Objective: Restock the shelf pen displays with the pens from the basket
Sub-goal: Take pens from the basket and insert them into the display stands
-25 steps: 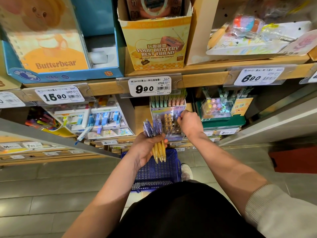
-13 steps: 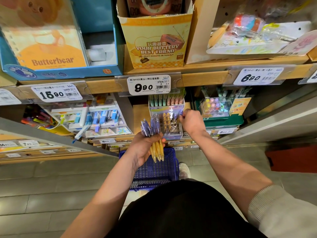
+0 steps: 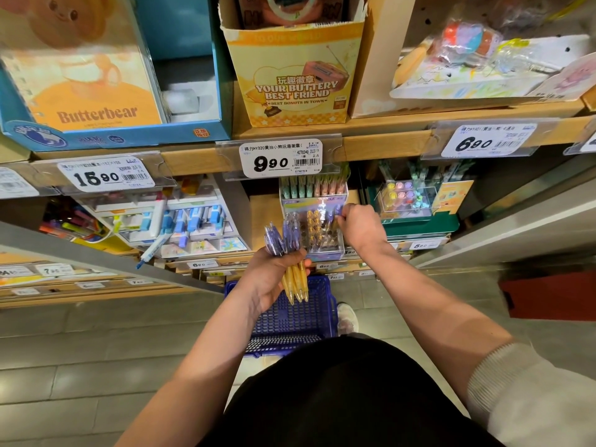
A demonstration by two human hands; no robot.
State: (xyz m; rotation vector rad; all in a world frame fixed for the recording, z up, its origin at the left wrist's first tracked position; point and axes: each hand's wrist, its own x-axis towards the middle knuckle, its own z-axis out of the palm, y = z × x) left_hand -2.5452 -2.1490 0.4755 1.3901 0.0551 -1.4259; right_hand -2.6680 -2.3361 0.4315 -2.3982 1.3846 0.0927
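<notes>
The right hand (image 3: pixel 360 228) is reaching into the clear pen display (image 3: pixel 324 251) on the lower shelf. Its fingertips are pinching the top of a purple pen (image 3: pixel 335 211), which is standing near the display's right side.

Just beside it, nearer the person, the left hand (image 3: pixel 272 280) is gripping a bundle of pens (image 3: pixel 285 238) in a closed fist. Purple ones are sticking up above the fingers and yellow ones are pointing down below them.

Inside the display, a row of yellow pens (image 3: pixel 314 224) is filling the middle, and dark empty holes are showing around it. The blue basket (image 3: pixel 290 321) is sitting on the floor directly under the left hand, and what it is holding is hard to make out.

Above the display, a price label (image 3: pixel 280 158) reading 9.90 is clipped to the edge of the upper shelf.

The step in hand appears to be seating this purple pen. Doing it well probably means lowering it straight down into a free hole among the purple ones, keeping it upright and not brushing the yellow row beside it. The left hand should be holding its bundle loosely enough that one pen can be drawn out at a time, with the colours kept apart so each goes to its matching section.
</notes>
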